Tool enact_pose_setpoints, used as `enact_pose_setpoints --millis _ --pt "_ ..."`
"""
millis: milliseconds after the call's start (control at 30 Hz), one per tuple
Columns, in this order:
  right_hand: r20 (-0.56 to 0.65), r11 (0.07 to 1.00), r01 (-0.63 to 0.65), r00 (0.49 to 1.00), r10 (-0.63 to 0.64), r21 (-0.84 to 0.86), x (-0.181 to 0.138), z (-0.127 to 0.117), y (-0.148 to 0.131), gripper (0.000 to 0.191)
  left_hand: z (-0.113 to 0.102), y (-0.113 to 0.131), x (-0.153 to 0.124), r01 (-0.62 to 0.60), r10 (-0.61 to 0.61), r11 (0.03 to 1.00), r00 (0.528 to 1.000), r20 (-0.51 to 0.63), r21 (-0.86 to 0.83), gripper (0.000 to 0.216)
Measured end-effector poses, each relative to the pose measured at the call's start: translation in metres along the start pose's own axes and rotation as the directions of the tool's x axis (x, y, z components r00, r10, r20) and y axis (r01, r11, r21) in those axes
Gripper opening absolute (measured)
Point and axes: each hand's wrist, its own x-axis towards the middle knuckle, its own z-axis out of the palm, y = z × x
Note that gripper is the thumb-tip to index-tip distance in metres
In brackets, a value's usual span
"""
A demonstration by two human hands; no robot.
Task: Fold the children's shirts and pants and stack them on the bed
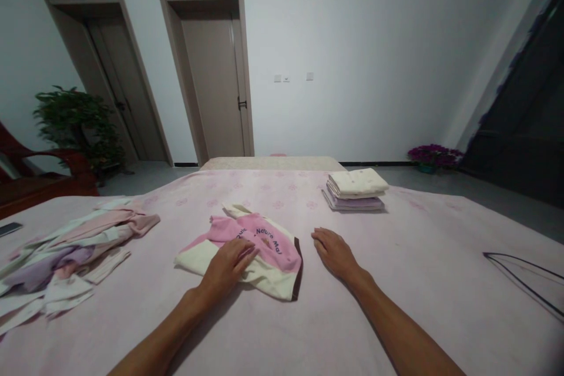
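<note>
Head view. We see left hand [229, 264] lying flat, palm down, fingers close together, on near part of pink and cream garment [264, 244], which lies in middle of bed sheet [396, 294]. Hand hides part of cloth; print on garment only partly readable. Right hand [333, 252] flat on sheet just beside garment, fingers loosely together, grasping nothing. Folded stack [356, 189] further back, at right. Loose clothes pile [66, 252] at left, cut by frame edge. Hanger [524, 276] at right, also cut off.
</note>
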Motion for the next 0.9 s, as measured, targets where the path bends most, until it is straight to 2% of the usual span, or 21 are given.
enact_pose_setpoints --millis 100,233,300,400,567,633,767,900 --pt "-0.014 0.998 0.046 0.999 -0.046 0.036 -0.002 -0.003 -0.006 0.033 0.005 -0.018 -0.007 -0.118 0.112 0.990 0.990 0.081 0.073 0.031" --pt "-0.020 0.990 0.101 0.995 -0.100 0.096 -0.005 -0.009 -0.016 0.031 0.011 -0.028 -0.013 -0.261 0.228 0.952 0.953 0.197 0.158 0.060" --pt "-0.039 0.983 0.118 0.993 -0.114 0.142 -0.006 -0.011 -0.021 0.031 0.013 -0.029 -0.014 -0.288 0.247 0.940 0.945 0.216 0.181 0.051" --pt "-0.057 0.968 0.142 0.989 -0.133 0.207 -0.008 -0.012 -0.027 0.031 0.012 -0.028 -0.015 -0.289 0.260 0.944 0.948 0.182 0.157 0.024" --pt "-0.004 0.939 0.183 0.982 -0.190 0.291 -0.008 -0.017 -0.038 0.031 0.014 -0.016 -0.027 -0.331 0.324 0.941 0.941 0.100 0.068 0.015" --pt "0.014 0.931 0.182 0.980 -0.197 0.315 -0.007 -0.019 -0.043 0.030 0.020 -0.006 -0.034 -0.408 0.404 0.913 0.909 0.100 0.023 0.015" --pt "0.002 0.931 0.152 0.987 -0.161 0.332 -0.006 -0.018 -0.046 0.028 0.031 0.019 -0.042 -0.582 0.580 0.813 0.802 0.142 -0.032 0.026" --pt "-0.020 0.942 0.123 0.992 -0.122 0.313 -0.006 -0.011 -0.042 0.027 0.038 0.033 -0.042 -0.626 0.619 0.779 0.759 0.202 -0.037 0.028"
